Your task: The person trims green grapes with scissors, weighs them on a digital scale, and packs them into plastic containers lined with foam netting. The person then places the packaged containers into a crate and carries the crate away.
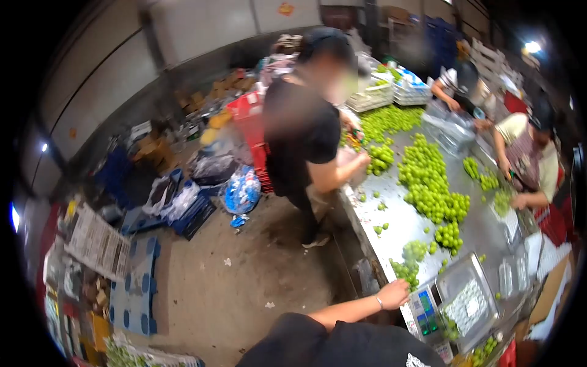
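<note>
Beyond the green bunch (403, 273) at the fingers of the left hand (393, 295), a strip of metal table (396, 241) is running open along the left side, loose grapes (378, 229) dotting it. The grape heap (428, 180) is filling the middle, the scale (423, 304) is standing just right of the hand, and a co-worker's forearm (335, 174) is crossing the far left edge.

Nothing legible here, folks! The scale's panel (424, 307) shows blue and green patches, but any digits are too small to make out. Up on the wall (202, 21), an orange diamond sign (285, 8) blurs past reading, and down low, white print (417, 361) on a dark shirt (367, 345) runs out of frame, unreadable too.
</note>
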`<state>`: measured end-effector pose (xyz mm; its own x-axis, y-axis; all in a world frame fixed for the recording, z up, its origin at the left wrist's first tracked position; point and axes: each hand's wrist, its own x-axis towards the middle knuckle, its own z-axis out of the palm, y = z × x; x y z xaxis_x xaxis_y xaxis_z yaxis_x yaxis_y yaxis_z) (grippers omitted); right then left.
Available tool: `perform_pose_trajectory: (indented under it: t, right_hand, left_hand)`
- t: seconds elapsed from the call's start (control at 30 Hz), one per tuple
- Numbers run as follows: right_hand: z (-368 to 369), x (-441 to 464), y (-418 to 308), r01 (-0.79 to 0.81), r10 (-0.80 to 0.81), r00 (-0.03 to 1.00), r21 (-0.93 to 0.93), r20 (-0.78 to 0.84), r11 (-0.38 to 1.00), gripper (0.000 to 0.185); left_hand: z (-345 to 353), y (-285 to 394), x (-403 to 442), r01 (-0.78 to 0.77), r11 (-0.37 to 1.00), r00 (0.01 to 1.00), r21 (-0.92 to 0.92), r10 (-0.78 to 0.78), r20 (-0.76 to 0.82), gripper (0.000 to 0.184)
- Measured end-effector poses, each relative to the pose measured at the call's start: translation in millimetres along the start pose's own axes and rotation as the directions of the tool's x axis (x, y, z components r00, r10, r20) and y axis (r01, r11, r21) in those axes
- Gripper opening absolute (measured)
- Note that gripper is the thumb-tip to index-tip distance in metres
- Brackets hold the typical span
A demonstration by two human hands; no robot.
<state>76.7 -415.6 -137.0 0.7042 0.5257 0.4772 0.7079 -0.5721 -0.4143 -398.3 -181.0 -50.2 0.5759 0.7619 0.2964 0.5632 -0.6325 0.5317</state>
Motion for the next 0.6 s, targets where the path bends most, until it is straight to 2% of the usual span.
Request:
perform_pose_trajectory:
  t: [0.13, 0.17, 0.2, 0.23, 0.27, 0.33, 0.37, 0.4, 0.43, 0.47, 0.5, 0.53, 0.57, 0.6]
  right_hand:
    - [4, -27, 38, -0.077, 0.082, 0.995, 0.076, -0.061, 0.994, 0.02]
    - [13, -33, 50, -0.158, 0.169, 0.984, 0.161, -0.056, 0.974, 0.023]
    - [-8, -34, 21, -0.255, 0.258, 0.966, 0.165, 0.002, 0.953, 0.022]
    - [-12, -34, 21, -0.319, 0.321, 0.946, 0.288, 0.045, 0.903, 0.021]
    - [-14, -36, 22, -0.379, 0.375, 0.922, 0.406, 0.093, 0.831, 0.021]
    - [-33, -30, -24, -0.38, 0.453, 0.891, 0.593, 0.029, 0.71, 0.019]
    - [-53, -21, -70, -0.344, 0.439, 0.899, 0.631, 0.007, 0.695, 0.019]
    - [-76, -9, -121, -0.309, 0.429, 0.903, 0.664, -0.019, 0.68, 0.019]
    - [-92, 0, -157, -0.281, 0.359, 0.933, 0.672, 0.024, 0.685, 0.017]
    - [-112, 11, -218, -0.304, 0.361, 0.929, 0.724, 0.082, 0.619, 0.013]
    - [-130, 17, -257, -0.375, 0.323, 0.92, 0.741, 0.223, 0.557, 0.008]
    - [-128, 17, -269, -0.296, 0.108, 0.952, 0.772, 0.286, 0.562, 0.01]
    - [-135, 21, -300, -0.329, -0.033, 0.919, 0.812, 0.392, 0.483, 0.01]
    - [-136, 28, -314, -0.155, -0.221, 0.902, 0.754, 0.372, 0.638, 0.005]
  left_hand:
    - [-16, 6, 4, 0.055, 0.997, 0.994, -0.048, -0.05, 0.093, 0.019]
    - [-17, 7, 5, 0.057, 0.991, 0.996, -0.12, -0.049, 0.072, 0.018]
    - [-19, 7, 7, 0.063, 0.98, 0.997, -0.19, -0.055, 0.048, 0.017]
    - [-24, 16, 11, 0.13, 0.957, 0.991, -0.26, -0.136, -0.007, 0.014]
    - [-29, 25, 17, 0.117, 0.928, 0.983, -0.353, -0.16, -0.094, 0.014]
    - [-43, 49, 37, 0.078, 0.891, 0.965, -0.446, -0.18, -0.192, 0.015]
    - [-48, 59, 48, 0.051, 0.875, 0.971, -0.481, -0.156, -0.18, 0.016]
    - [-61, 78, 62, 0.134, 0.765, 0.978, -0.631, -0.204, -0.039, 0.022]
    - [-64, 91, 77, 0.072, 0.722, 0.995, -0.689, -0.1, -0.001, 0.022]
    - [-65, 103, 90, 0.023, 0.662, 0.999, -0.75, 0.006, 0.036, 0.022]
    - [-63, 116, 101, 0.057, 0.579, 0.984, -0.813, 0.106, 0.145, 0.026]
    - [-63, 133, 112, 0.116, 0.482, 0.951, -0.868, 0.197, 0.236, 0.032]
    - [-65, 148, 122, 0.151, 0.505, 0.913, -0.85, 0.258, 0.315, 0.032]
    - [-63, 157, 132, 0.175, 0.531, 0.865, -0.829, 0.32, 0.387, 0.031]
